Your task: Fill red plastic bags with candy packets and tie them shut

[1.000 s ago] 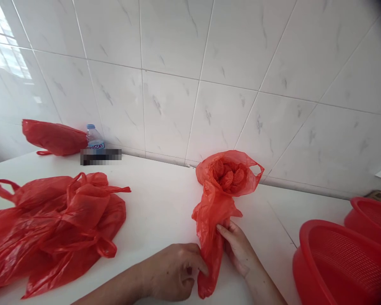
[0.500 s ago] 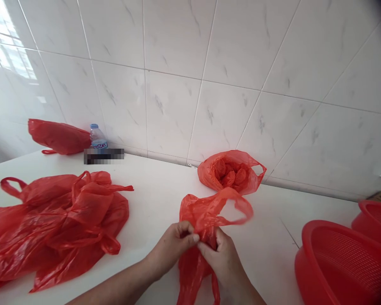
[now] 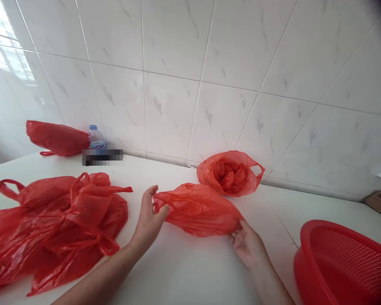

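Right now, two hands are at a thin red bag (image 3: 203, 209) over the middle of a white table (image 3: 184, 271). The bag lies stretched out sideways between them, and I cannot tell if its underside touches the table. The right hand (image 3: 247, 245) is nearly closed and holds the bag's right end, with the thumb on it and the other fingers tucked partly under. The left hand (image 3: 149, 218) is at the other end. It is curved, with a gap between thumb and fingers, and the edge of the bag is in that gap. I cannot tell if it grips the bag or only touches it.

Just behind the bag sits a round, open bag (image 3: 205, 176) with scrunched red bundles (image 3: 229, 178) inside. I cannot tell if the two bags touch. Over on the left is a big messy pile of red bags (image 3: 79, 212), with some loop handles sticking up. Farther back, by the tiled wall (image 3: 171, 110), a plump red bundle (image 3: 57, 137) sits next to a clear bottle (image 3: 97, 135) with a blue cap. A dark thing (image 3: 104, 157) in front of the bottle is too blurred to name. On the right is a red basket (image 3: 314, 254) with lots of little holes, and behind it is something brown (image 3: 379, 203) near the wall
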`<state>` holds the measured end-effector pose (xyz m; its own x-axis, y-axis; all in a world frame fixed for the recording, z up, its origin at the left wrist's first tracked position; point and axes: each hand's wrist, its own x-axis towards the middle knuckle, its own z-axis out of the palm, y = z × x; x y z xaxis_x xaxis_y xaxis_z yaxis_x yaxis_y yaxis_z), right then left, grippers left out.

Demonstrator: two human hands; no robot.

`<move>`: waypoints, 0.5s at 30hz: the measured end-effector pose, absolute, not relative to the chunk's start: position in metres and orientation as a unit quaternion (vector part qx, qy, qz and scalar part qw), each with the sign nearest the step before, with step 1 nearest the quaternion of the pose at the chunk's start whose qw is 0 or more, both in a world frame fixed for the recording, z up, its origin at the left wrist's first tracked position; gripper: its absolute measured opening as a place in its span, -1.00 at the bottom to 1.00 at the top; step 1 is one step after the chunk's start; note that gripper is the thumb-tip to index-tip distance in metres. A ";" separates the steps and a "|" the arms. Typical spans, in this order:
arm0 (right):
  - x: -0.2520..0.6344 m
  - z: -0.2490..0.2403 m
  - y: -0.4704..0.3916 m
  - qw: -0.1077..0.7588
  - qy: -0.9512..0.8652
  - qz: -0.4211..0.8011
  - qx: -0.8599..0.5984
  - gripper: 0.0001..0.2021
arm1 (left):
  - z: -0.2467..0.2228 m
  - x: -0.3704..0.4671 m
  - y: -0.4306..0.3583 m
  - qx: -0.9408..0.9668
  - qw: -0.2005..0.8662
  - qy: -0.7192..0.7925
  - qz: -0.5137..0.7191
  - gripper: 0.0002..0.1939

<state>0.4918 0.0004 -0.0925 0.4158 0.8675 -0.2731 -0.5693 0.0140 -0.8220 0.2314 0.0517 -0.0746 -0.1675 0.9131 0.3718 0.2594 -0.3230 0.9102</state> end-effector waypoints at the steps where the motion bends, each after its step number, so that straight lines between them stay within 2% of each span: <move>1: 0.489 -0.088 -0.001 0.690 -0.145 0.530 -0.472 -0.75 | -0.076 0.234 0.047 0.643 0.159 0.480 0.575 -0.47; 3: 0.484 -0.078 -0.005 0.670 -0.156 0.562 -0.460 -0.71 | -0.078 0.237 0.040 0.746 -0.046 0.389 0.538 -0.44; 4: 0.482 -0.074 -0.007 0.655 -0.190 0.575 -0.452 -0.70 | -0.078 0.239 0.037 0.782 -0.092 0.357 0.503 -0.44; 5: 0.480 -0.071 -0.008 0.634 -0.229 0.588 -0.447 -0.68 | -0.078 0.240 0.035 0.811 -0.094 0.345 0.463 -0.44; 6: 0.480 -0.068 -0.008 0.609 -0.266 0.596 -0.451 -0.68 | -0.077 0.241 0.035 0.830 -0.055 0.357 0.424 -0.45; 9: 0.479 -0.063 -0.008 0.551 -0.323 0.537 -0.551 -0.64 | -0.073 0.243 0.035 0.793 0.196 0.459 0.351 -0.51; 12: 0.475 -0.054 -0.013 0.546 -0.353 0.292 -0.702 -0.53 | -0.069 0.244 0.037 0.682 0.359 0.508 0.385 -0.59; 14: 0.466 -0.046 -0.023 0.550 -0.415 0.088 -0.720 -0.51 | -0.067 0.246 0.036 0.632 0.405 0.505 0.426 -0.72; 15: 0.460 -0.042 -0.028 0.547 -0.467 0.008 -0.694 -0.57 | -0.066 0.248 0.035 0.611 0.428 0.500 0.439 -0.79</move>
